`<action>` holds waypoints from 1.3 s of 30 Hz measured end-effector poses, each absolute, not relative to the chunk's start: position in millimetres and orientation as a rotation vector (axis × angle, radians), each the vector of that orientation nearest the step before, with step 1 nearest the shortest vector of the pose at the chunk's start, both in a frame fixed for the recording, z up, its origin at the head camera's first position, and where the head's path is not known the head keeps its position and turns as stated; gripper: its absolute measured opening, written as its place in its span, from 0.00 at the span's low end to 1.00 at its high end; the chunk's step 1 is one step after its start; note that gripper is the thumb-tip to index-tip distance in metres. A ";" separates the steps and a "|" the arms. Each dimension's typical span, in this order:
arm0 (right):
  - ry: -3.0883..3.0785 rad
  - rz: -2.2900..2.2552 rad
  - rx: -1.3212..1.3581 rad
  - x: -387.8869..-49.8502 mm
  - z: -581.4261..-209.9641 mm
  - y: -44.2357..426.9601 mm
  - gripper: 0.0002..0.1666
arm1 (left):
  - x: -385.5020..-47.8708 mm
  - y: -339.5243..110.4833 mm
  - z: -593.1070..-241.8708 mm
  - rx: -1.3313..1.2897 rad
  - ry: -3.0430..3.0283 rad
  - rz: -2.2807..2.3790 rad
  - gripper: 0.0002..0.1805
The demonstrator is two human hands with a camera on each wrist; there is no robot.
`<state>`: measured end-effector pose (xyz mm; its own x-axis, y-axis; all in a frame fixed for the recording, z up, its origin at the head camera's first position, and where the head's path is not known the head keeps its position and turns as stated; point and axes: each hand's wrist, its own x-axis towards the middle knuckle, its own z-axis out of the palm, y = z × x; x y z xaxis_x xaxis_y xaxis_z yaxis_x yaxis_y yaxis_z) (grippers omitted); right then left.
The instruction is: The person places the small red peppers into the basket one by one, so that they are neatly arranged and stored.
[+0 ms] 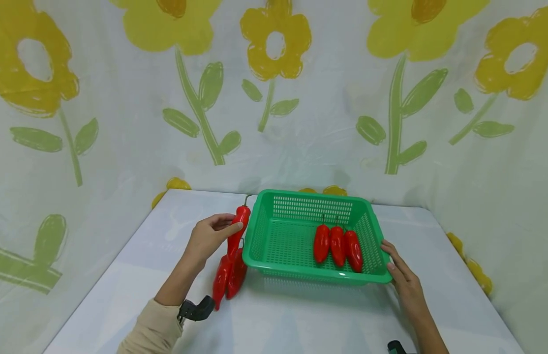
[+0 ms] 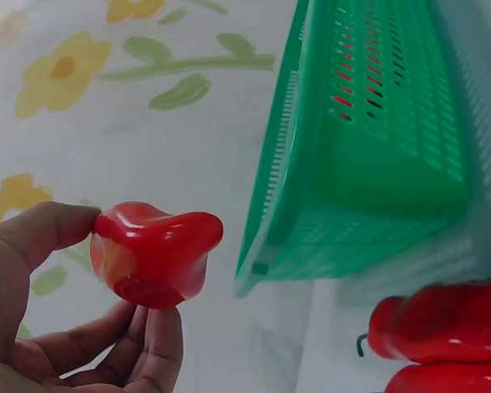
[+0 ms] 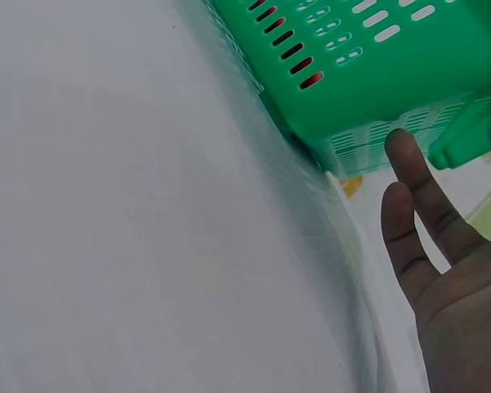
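A red pepper (image 1: 238, 227) is pinched upright between thumb and fingers of the left hand (image 1: 210, 237), just left of the green basket (image 1: 318, 276). In the left wrist view the held pepper (image 2: 154, 255) is seen end-on, with the hand (image 2: 82, 327) around it. Three red peppers (image 1: 337, 246) lie inside the basket, towards its right side. The right hand (image 1: 404, 280) rests with extended fingers on the basket's right rim. In the right wrist view, that hand (image 3: 458, 262) has two fingers beside the basket wall (image 3: 376, 82).
Two more red peppers (image 1: 221, 282) lie on the white table (image 1: 274, 324) below the left hand, near the basket's front left corner. A flower-patterned cloth (image 1: 318, 147) hangs behind the table and along its sides.
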<state>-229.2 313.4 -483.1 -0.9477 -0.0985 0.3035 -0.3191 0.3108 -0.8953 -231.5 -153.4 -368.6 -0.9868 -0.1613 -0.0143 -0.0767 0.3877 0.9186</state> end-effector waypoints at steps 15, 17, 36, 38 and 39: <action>-2.368 1.703 0.405 -231.2 -484.7 312.3 0.27 | -255.1 -130.1 -347.5 0.106 -2.587 -1.843 0.29; -2.367 1.701 0.414 -232.0 -484.9 312.5 0.27 | -257.5 -127.7 -344.2 0.080 -2.575 -1.882 0.28; -2.353 1.689 0.462 -231.6 -487.1 314.2 0.27 | -286.4 -96.5 -328.4 -0.035 -2.627 -2.141 0.28; -2.350 1.701 0.458 -231.1 -486.3 314.7 0.27 | -290.6 -92.0 -326.6 -0.021 -2.643 -2.140 0.28; -2.349 1.708 0.457 -231.0 -486.0 314.9 0.27 | -292.7 -89.8 -325.8 -0.011 -2.652 -2.137 0.27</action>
<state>-231.0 314.9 -486.0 -0.9319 -0.1292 0.3388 -0.3621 0.2837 -0.8879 -292.7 -89.8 -325.8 -0.9652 0.1689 -0.1998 -0.1594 0.2261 0.9610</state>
